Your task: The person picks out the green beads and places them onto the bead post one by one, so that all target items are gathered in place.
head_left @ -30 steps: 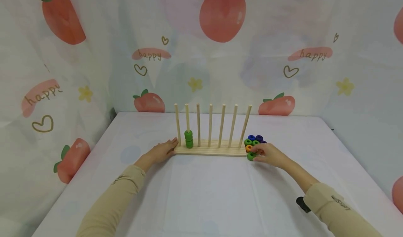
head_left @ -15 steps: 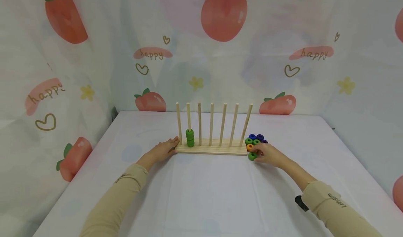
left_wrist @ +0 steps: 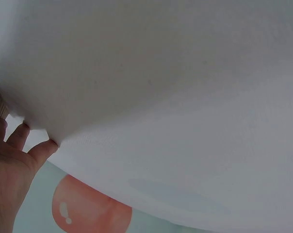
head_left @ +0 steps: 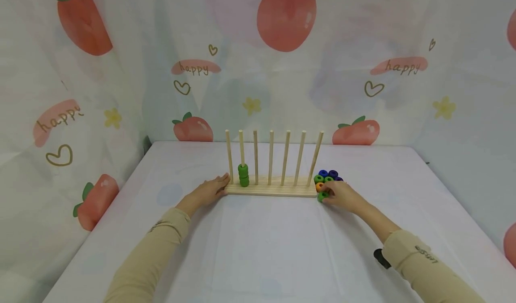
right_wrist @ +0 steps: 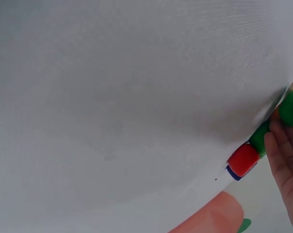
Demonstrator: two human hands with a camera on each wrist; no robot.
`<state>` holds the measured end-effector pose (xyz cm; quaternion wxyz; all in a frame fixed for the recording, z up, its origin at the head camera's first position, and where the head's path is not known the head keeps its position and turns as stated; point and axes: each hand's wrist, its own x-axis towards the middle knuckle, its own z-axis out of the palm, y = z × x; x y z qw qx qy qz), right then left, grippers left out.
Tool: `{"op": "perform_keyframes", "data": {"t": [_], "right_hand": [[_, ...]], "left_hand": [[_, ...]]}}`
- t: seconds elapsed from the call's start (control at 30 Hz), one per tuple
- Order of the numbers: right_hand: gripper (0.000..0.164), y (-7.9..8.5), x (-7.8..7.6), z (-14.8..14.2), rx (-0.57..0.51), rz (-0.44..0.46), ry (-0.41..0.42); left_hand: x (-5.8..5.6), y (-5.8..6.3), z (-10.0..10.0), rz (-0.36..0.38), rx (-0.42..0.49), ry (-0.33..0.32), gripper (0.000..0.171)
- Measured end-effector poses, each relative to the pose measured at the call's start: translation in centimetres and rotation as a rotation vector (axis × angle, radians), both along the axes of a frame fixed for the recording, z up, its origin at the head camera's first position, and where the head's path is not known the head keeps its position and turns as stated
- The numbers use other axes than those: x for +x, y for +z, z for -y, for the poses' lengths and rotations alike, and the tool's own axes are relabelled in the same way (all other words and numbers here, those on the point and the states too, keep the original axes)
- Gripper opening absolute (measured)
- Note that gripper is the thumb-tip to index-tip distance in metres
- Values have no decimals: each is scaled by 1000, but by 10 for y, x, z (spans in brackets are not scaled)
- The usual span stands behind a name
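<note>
A wooden rack with several upright pegs has its pale base (head_left: pixel 274 189) on the table, and green beads (head_left: pixel 243 175) are stacked on its second peg from the left. My left hand (head_left: pixel 207 192) rests at the base's left end; the left wrist view shows its spread fingertips (left_wrist: pixel 52 143) at the tabletop, beside the wood. Past the rack's right end, my right hand (head_left: pixel 342 195) pinches a green bead (right_wrist: pixel 289 108) between thumb and fingers. Close by its fingertips sits an orange bead (head_left: pixel 319 187), partly covered by the hand.
Behind the right hand are more loose beads: a blue one (head_left: pixel 323 173), a purple one (head_left: pixel 333 174), green ones (head_left: pixel 319 179) and a red one (right_wrist: pixel 243 160). A black object (head_left: pixel 381 258) shows beside the right sleeve (head_left: pixel 427 265). Fruit-printed cloth (head_left: pixel 266 97) hangs behind the table.
Both hands stay nearly in place. My right hand shifts very slightly at the nearest green bead. The whole head view moves a little.
</note>
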<state>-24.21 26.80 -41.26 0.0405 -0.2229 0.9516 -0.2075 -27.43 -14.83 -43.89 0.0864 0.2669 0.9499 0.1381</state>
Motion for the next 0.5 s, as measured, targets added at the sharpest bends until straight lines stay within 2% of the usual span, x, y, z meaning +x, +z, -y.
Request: {"op": "perform_keyframes", "data": {"t": [0.13, 0.23, 0.27, 0.37, 0.47, 0.5], "right_hand": [[21, 4, 2, -2, -37, 21, 1], [22, 7, 4, -2, -48, 24, 8], [22, 8, 5, -2, -48, 22, 8], [24, 11, 8, -2, -44, 17, 5], [26, 13, 12, -1, -49, 15, 1], [26, 14, 13, -1, -53, 14, 6]], "left_hand": [[-2, -1, 0, 25, 20, 8, 55], [-7, -6, 3, 50, 60, -3, 57], [-13, -16, 7, 29, 77, -25, 59], [-16, -19, 9, 26, 94, -40, 60], [-14, -16, 8, 22, 88, -37, 59], [-8, -6, 4, 49, 77, -15, 57]]}}
